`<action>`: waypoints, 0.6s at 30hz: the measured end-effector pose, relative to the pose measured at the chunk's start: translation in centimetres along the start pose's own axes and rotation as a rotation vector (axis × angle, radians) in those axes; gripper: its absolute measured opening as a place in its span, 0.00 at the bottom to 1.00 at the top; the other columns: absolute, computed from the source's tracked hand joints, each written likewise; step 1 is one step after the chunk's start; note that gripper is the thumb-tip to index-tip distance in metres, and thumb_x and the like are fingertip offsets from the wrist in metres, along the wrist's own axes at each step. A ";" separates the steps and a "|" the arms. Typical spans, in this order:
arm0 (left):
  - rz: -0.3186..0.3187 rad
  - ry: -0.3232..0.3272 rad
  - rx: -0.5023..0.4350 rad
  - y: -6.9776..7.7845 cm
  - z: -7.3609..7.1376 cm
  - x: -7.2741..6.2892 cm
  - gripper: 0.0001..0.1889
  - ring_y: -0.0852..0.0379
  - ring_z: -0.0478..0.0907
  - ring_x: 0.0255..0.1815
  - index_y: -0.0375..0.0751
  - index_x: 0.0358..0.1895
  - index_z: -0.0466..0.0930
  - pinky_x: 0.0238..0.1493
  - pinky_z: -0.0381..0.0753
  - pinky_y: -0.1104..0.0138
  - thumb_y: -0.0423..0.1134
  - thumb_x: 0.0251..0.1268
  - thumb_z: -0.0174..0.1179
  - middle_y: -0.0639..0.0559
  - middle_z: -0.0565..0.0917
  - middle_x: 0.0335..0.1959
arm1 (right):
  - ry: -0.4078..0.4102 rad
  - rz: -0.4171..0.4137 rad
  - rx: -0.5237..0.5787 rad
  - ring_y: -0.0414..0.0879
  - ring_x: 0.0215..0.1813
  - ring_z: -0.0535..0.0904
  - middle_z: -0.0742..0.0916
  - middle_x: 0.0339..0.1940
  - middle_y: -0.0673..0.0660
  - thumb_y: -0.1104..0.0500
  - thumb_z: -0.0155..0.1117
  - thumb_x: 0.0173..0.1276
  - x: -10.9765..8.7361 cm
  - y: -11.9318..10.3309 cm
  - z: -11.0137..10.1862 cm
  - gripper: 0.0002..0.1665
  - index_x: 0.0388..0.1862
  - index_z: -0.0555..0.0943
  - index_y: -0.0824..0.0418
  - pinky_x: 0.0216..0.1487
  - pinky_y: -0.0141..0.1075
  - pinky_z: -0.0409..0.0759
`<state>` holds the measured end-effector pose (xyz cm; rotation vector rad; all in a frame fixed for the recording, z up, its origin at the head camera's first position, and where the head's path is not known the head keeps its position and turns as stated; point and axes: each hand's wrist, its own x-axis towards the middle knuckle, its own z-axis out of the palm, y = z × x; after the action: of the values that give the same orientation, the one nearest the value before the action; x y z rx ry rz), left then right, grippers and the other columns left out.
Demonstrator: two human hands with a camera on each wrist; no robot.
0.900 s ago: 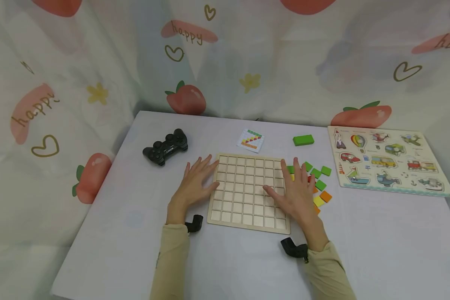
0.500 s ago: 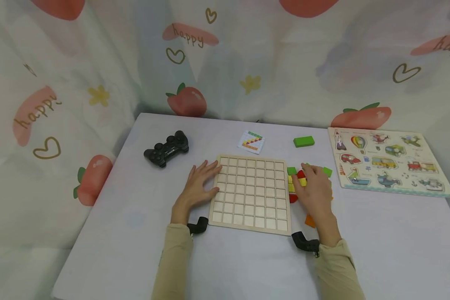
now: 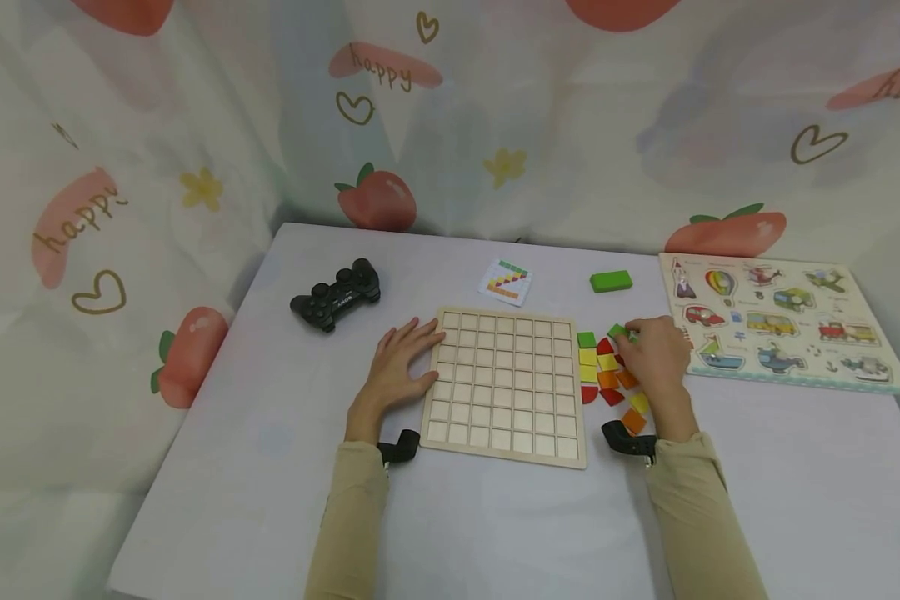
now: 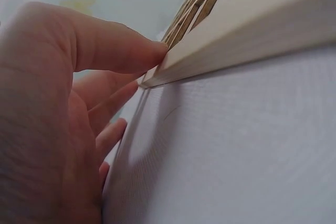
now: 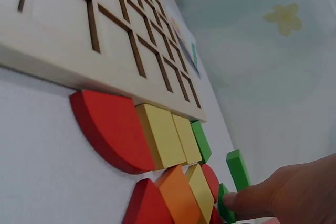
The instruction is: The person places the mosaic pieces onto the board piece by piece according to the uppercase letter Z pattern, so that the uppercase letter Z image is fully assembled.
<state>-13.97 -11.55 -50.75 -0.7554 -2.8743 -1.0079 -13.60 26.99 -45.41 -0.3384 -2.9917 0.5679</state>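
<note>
A pale wooden grid board (image 3: 503, 387) lies mid-table. My left hand (image 3: 399, 371) rests along its left side, fingers spread. In the left wrist view, the left thumb (image 4: 123, 45) touches the frame's edge. Right of the board my right hand (image 3: 656, 350) is lowered among small coloured tiles, pinching a green tile (image 5: 226, 203) at its thumb tip; its other fingers are mostly hidden. Closest to the board are a red rounded tile (image 3: 589, 394), yellow tiles (image 3: 588, 365) and another green tile (image 3: 587, 340). Orange tiles (image 3: 633, 421) lie nearer the right wrist.
Behind the board lies a small pattern card (image 3: 506, 282), with a green block (image 3: 611, 282) to its right. A black game controller (image 3: 336, 294) is at the back left. At the far right lies a picture puzzle board (image 3: 787, 325). A printed curtain (image 3: 570, 125) hangs behind the table.
My right hand has moved right, off the board and over the tiles, its spread fingers now drawn together. Tiles it covered are in view. My left hand stays at the board's edge.
</note>
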 end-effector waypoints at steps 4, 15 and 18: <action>-0.006 -0.005 0.005 -0.1 -0.1 0.0 0.35 0.49 0.51 0.78 0.48 0.69 0.72 0.77 0.41 0.48 0.45 0.52 0.59 0.54 0.64 0.76 | 0.025 -0.013 0.003 0.65 0.39 0.72 0.81 0.39 0.73 0.59 0.64 0.66 0.4 0.0 0.4 0.20 0.48 0.83 0.76 0.31 0.48 0.72; -0.002 0.007 0.001 -0.3 0.1 0.1 0.36 0.49 0.52 0.78 0.47 0.69 0.73 0.77 0.41 0.49 0.45 0.50 0.59 0.55 0.65 0.75 | 0.050 -0.114 0.286 0.59 0.35 0.81 0.86 0.39 0.67 0.60 0.62 0.68 1.4 -4.7 0.5 0.11 0.43 0.84 0.68 0.27 0.40 0.74; -0.001 0.009 0.005 -0.4 0.2 0.1 0.36 0.49 0.52 0.78 0.47 0.69 0.72 0.77 0.41 0.49 0.45 0.50 0.59 0.55 0.65 0.75 | -0.031 -0.187 0.412 0.59 0.41 0.82 0.86 0.40 0.66 0.61 0.62 0.68 1.8 -7.4 1.8 0.12 0.44 0.84 0.68 0.34 0.41 0.77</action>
<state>-14.22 -11.65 -51.09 -0.7476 -2.8682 -1.0017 -17.08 20.12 -44.25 -0.0193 -2.7915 1.1418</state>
